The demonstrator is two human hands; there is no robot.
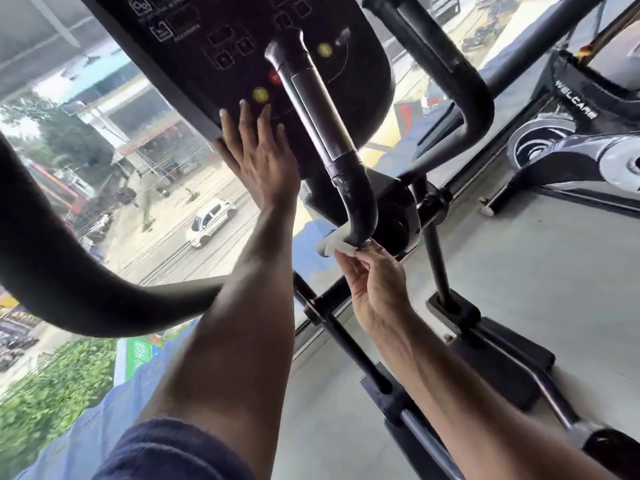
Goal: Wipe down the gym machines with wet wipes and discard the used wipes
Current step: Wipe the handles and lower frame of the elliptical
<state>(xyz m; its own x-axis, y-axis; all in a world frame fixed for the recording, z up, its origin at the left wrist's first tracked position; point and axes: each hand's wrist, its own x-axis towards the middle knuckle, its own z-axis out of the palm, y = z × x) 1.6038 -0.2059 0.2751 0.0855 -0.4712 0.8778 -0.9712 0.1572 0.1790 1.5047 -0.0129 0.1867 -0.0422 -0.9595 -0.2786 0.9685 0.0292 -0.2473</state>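
A black elliptical machine fills the view. Its dark console (249,46) with yellow and red buttons tilts above me. My left hand (261,157) lies flat with straight fingers against the console's lower edge. A black curved grip bar (322,119) with a metal sensor strip runs down from the console. At the bar's lower bend my right hand (375,282) pinches a white wet wipe (337,245) and holds it against the bar's underside.
A thick padded handle (69,271) arcs across the left foreground and another (446,64) rises at upper right. The machine's frame and pedal rails (485,358) stand on the grey floor. A second machine (575,140) is at right. A large window (156,202) overlooks a street.
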